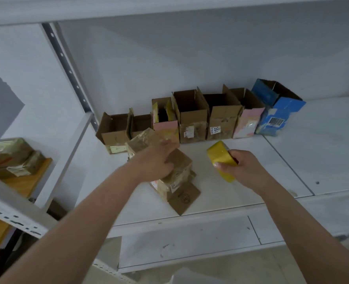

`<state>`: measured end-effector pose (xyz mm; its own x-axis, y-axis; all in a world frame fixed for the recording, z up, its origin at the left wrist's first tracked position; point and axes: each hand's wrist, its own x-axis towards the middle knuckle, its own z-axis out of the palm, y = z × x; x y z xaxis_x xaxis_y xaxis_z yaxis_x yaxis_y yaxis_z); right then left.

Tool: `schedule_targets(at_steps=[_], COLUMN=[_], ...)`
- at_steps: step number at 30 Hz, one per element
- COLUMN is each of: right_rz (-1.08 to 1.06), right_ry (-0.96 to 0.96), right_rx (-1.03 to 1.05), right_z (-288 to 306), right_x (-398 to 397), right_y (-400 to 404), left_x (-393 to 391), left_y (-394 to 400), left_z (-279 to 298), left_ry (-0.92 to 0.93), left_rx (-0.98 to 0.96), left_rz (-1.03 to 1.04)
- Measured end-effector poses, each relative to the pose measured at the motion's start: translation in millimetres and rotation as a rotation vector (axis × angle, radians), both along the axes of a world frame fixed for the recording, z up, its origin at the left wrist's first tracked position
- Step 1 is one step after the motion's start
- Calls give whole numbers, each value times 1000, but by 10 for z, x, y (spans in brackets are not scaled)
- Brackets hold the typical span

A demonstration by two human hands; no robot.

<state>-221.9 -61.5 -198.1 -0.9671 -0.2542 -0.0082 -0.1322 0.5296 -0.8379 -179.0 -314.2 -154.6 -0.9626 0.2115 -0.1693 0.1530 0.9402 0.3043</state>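
Left hand [159,158]: fingers curled over top of tape-wrapped brown cardboard box [179,173], gripping it. Box sits mid-way along white metal shelf [292,160], nearer front edge, loose flap lying toward front edge. Right hand [245,169]: closed round yellow roll of packing tape [220,156], thumb across its side; roll right of box, not touching it. Row of open-topped small cardboard boxes [192,115] along back edge of shelf; open blue carton [276,111] at row's right end.

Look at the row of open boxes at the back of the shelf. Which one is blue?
The blue box at the row's right end. It bears a barcode label, while the other boxes are brown cardboard or pink-fronted.
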Motion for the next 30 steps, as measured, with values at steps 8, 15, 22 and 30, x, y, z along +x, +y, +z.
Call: schedule_targets(at_steps=[8,15,22,30], right_rz=[102,257,355,423], right_ry=[10,104,175,-36], right_rx=[-139,-121,-49,-106], right_z=[253,339,434,599], right_x=[137,289,365,390], right_y=[12,-132,-279,-333], left_x=[176,287,347,352], left_y=[45,-74,388,327], left_z=[-289,-104,140,167], left_ry=[-105,-32,226,348], left_rx=[-11,415,655,637], left_rz=[54,130,333,233])
